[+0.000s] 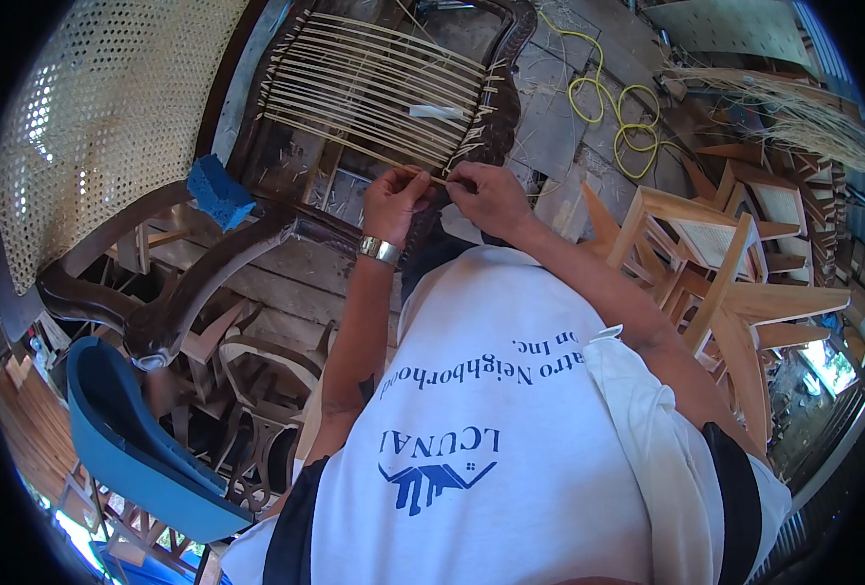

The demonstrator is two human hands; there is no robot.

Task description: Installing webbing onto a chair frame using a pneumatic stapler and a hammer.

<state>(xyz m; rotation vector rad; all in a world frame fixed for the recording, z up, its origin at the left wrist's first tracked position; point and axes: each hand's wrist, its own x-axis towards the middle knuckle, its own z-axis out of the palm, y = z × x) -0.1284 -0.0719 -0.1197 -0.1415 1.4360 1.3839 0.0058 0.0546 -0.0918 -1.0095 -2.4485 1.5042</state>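
Note:
A dark carved wooden chair (506, 105) has thin rattan strands (374, 76) running side to side across its open seat frame. At the seat's near side, my left hand (393, 203), with a metal watch on the wrist, pinches a rattan strip (408, 168). My right hand (489, 198) is closed just to its right, fingertips on the same strip beside the frame's edge. A small white piece (436, 112) lies on the strands. A blue sponge (218, 192) rests on the chair's dark wood, left of my hands, near a woven cane back panel (111, 117).
A yellow cord (635, 146) loops over wooden boards (545, 146). Pale wooden frames (739, 283) are stacked at the right, with bundled fibres (788, 112) behind. A blue curved piece (150, 478) and several chair parts (267, 361) lie at lower left.

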